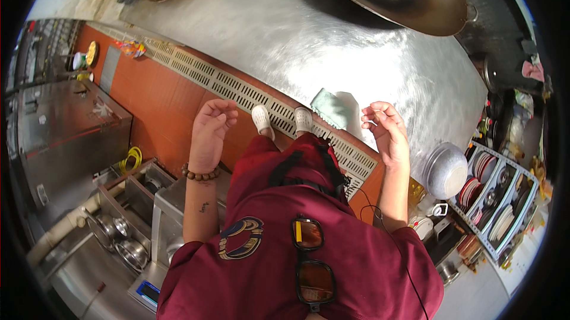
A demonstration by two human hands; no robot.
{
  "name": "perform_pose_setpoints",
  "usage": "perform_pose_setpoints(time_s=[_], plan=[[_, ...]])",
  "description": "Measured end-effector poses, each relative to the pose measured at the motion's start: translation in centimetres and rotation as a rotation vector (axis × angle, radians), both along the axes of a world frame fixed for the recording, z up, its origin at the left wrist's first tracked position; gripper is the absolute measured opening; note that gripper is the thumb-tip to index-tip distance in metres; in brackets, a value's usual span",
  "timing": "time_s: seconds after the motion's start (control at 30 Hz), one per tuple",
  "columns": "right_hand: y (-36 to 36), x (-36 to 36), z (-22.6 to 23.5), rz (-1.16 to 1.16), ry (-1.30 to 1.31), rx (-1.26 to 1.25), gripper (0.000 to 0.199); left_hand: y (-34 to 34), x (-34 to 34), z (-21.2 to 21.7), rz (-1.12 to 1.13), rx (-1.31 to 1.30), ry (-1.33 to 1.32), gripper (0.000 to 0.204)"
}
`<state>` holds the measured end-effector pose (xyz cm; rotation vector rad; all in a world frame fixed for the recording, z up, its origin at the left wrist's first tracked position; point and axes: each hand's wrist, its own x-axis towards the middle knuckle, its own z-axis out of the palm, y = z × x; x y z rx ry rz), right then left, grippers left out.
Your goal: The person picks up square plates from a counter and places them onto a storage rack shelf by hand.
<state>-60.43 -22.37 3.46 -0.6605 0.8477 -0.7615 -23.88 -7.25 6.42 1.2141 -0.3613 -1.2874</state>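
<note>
My left hand (212,129) is raised over the red floor, its fingers loosely bent and apart, with nothing in it. A beaded bracelet (200,173) circles that wrist. My right hand (387,132) hovers by the front edge of the steel counter (261,29), fingers half curled and also holding nothing. Nearest to it, a folded pale green cloth (329,108) lies at the counter's edge, touched by neither hand. Beyond, a large wok (432,5) with some cloudy liquid in its bottom sits on the counter.
At the right, an upturned metal bowl (449,171) stands beside a blue-grey rack (480,216) of plates and dishes. A slotted drain grate (205,75) runs along the floor below the counter. To the left are a steel cabinet (65,136), a yellow hose (132,160) and metal bowls (132,253).
</note>
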Motion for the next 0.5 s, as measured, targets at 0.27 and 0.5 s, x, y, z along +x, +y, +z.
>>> perform_pose_setpoints(time_s=[0.27, 0.5], plan=[[2.0, 0.8, 1.5, -0.244, 0.146, -0.009, 0.018, -5.2, 5.6, -1.9, -0.156, -0.029, 0.026, 0.023], [4.6, 5.0, 3.3, -0.378, 0.227, 0.019, 0.015, -10.0, 11.6, -3.2, -0.328, -0.114, 0.064, 0.021]])
